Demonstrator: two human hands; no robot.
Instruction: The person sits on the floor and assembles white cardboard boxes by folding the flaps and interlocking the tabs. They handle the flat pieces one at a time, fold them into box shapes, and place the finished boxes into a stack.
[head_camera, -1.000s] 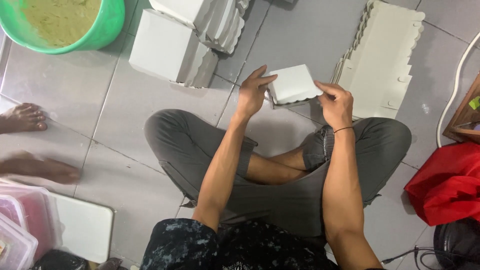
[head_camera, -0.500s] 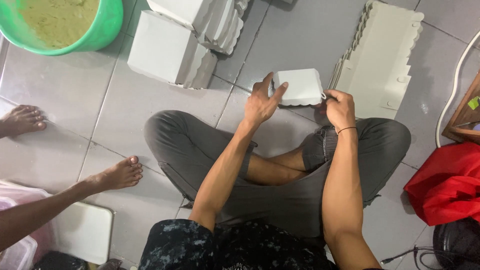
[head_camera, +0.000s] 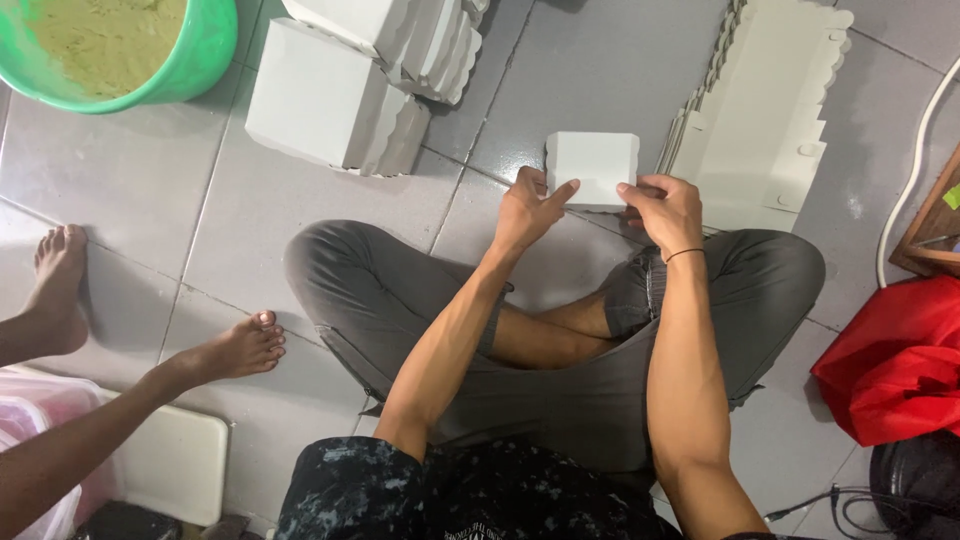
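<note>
A small white box is gripped from both sides by left hand and right hand, above the tiled floor. Folding seems nearly done; flaps probably need pressing shut. Flat blanks lie just right.

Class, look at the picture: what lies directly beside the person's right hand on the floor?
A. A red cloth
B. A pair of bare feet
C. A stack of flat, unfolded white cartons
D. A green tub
C. The right hand, which grips the small white box together with the left hand, sits right next to the stack of flat white cartons.
</note>
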